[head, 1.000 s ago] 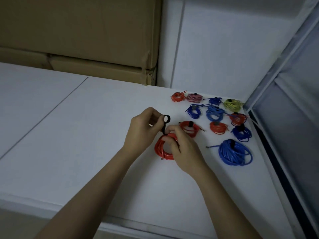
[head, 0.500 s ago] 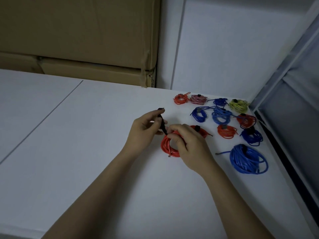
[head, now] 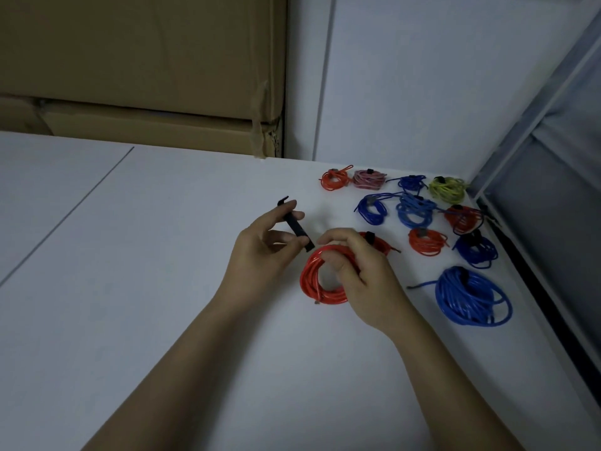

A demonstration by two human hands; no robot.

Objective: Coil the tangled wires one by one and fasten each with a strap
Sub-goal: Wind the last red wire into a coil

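**A:** From the head camera, what were the hands doing?

**B:** The right hand point(head: 364, 275) gripped a red wire coil point(head: 317, 281), thumb pressed over the right side of the ring and fingers curled round its top. The coil sat low over the white table point(head: 130, 288); I couldn't tell whether its underside touched the surface. The left hand point(head: 263, 252) pinched a black strap point(head: 297, 227) between its fingertips. The strap was stretched out nearly straight, slanting from upper left down to the right, its lower end just beside the top of the coil.

**A:** Was the strap round the coil?

**B:** No, it was outside the ring, not wrapped round it.

**A:** And the other wires?

**B:** Finished bundles lay to the right, near the table's far corner. Just behind the right hand lay a second red coil point(head: 382, 244) with a black strap on it. Further right was a large blue coil point(head: 471, 296), the biggest of them. Beyond it were a small orange-red coil point(head: 426, 242), a dark blue coil point(head: 476, 252), and several more blue and red ones. Along the far edge lay an orange coil point(head: 335, 179), a pink coil point(head: 369, 179) and a yellow-green coil point(head: 447, 188).

**A:** Anything behind the table?

**B:** Cardboard boxes point(head: 146, 76) stood against its far edge on the left.
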